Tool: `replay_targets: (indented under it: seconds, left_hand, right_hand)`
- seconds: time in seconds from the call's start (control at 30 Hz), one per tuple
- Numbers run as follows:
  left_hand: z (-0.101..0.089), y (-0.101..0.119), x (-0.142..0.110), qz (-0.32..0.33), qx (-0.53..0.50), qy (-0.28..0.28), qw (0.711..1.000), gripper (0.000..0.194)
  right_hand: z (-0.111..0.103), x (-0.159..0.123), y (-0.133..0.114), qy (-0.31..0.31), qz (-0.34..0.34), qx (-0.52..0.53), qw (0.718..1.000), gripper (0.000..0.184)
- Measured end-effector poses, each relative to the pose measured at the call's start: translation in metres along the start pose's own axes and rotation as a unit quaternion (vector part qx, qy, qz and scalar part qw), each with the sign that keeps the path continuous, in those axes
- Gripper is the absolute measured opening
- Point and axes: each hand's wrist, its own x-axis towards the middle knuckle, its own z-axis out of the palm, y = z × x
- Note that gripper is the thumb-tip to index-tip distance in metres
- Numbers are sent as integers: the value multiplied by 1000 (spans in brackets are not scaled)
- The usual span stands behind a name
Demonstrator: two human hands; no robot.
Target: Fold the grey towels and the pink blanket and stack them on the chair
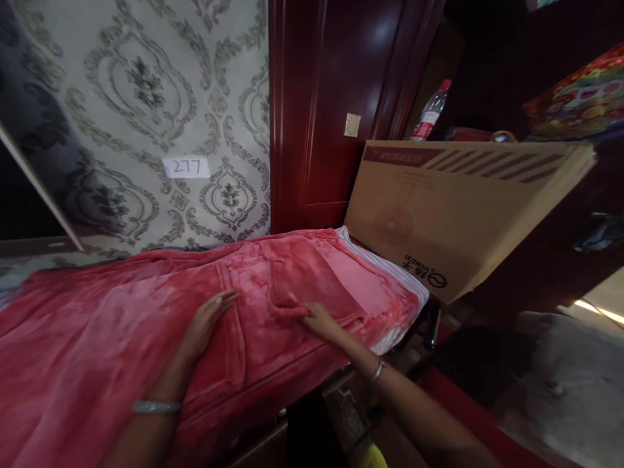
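A red fleece garment [121, 325] lies spread over a raised surface in front of me. My left hand [207, 320] rests flat on it, fingers stretched out and open, just left of a seam. My right hand [316, 318] lies on the cloth further right, its fingers pinching a small fold of the fabric near a pocket-like panel [312, 273]. Striped cloth [404, 286] shows under the garment's right end. Each wrist carries a bangle.
A large flat cardboard box [463, 208] leans against a dark red wooden door [341, 97] at the right. A plastic bottle [431, 110] stands behind it. Patterned wallpaper with a label "277" [186, 167] is behind. Dark floor space lies below right.
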Motion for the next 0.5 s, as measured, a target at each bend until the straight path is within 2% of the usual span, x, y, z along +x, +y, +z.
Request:
replay_targets:
  seconds: [0.13, 0.37, 0.43, 0.5]
  left_hand:
    - [2, 0, -2, -5, -15, 0, 1000, 77]
    - [6, 0, 4, -26, 16, 22, 999, 70]
    - [14, 2, 13, -63, 24, 31, 997, 64]
    - [27, 5, 27, -124, 10, 32, 992, 52]
  right_hand:
    - [-3, -13, -3, -14, 2, 45, 999, 41]
    - [-27, -7, -26, 119, 86, 171, 974, 48]
    - [-30, -14, -30, 113, 94, 178, 973, 47]
    - [-29, -24, -30, 77, 93, 171, 978, 46]
